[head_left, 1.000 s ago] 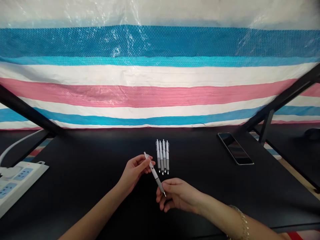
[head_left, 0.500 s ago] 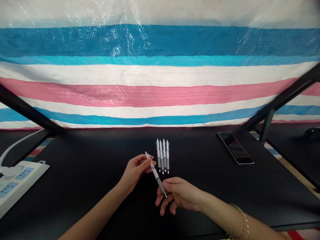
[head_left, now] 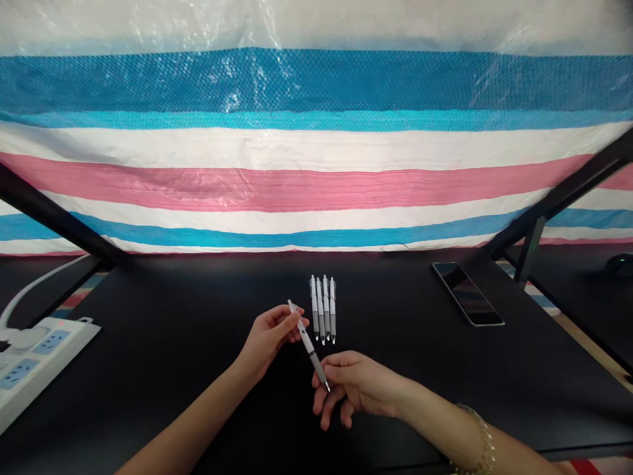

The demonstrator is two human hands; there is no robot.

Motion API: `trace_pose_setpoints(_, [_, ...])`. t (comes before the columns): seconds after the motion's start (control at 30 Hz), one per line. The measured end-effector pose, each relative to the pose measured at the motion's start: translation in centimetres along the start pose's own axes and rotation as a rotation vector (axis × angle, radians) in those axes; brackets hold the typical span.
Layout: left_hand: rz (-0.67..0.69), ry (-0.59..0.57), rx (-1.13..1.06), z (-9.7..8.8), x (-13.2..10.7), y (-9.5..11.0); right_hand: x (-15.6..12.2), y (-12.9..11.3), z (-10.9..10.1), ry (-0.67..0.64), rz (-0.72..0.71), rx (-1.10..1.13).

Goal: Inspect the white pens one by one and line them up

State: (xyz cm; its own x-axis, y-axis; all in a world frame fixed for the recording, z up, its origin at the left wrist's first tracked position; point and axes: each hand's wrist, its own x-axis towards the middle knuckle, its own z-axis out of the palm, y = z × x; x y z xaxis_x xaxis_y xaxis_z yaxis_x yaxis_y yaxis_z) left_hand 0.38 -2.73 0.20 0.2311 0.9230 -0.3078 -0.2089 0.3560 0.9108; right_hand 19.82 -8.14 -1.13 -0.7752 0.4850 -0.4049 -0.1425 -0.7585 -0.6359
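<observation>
A white click pen (head_left: 307,343) with a grey grip is held aslant above the table, its metal tip toward me. My left hand (head_left: 271,338) pinches its upper end, by the clip, between thumb and fingers. At the grey grip near the tip, the thumb and index finger of my right hand (head_left: 359,384) close on the pen, while the other fingers curl loosely below. Several matching white pens (head_left: 324,310) lie side by side just beyond my hands, tips toward me.
A black table (head_left: 198,284) carries a phone (head_left: 467,293) at the right and a white power strip (head_left: 54,356) with a plugged-in cable at the left. Dark metal bars (head_left: 558,198) slope at both sides. Behind hangs a striped plastic sheet (head_left: 316,191).
The fingers of my right hand have shifted slightly right and down along the pen's grip. My left hand and the pen have barely moved.
</observation>
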Motion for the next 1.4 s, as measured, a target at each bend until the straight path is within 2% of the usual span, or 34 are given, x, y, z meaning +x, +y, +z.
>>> trace_pose_setpoints(0.57, [-0.003,0.011,-0.004,0.2,-0.3,0.3,-0.2,-0.3,0.3,0.032,-0.023,-0.011])
trace_pose_setpoints(0.97, [0.001,0.03,-0.04,0.2,-0.2,0.2,-0.4,-0.3,0.1,-0.035,0.019,0.009])
trace_pose_setpoints(1.17, [0.009,0.104,-0.12,0.1,0.0,0.3,-0.2,0.0,-0.2,-0.042,0.032,-0.035])
trace_pose_setpoints(1.4, [0.104,0.189,-0.16,-0.5,0.3,1.3,-0.3,-0.2,0.0,-0.047,0.035,-0.047])
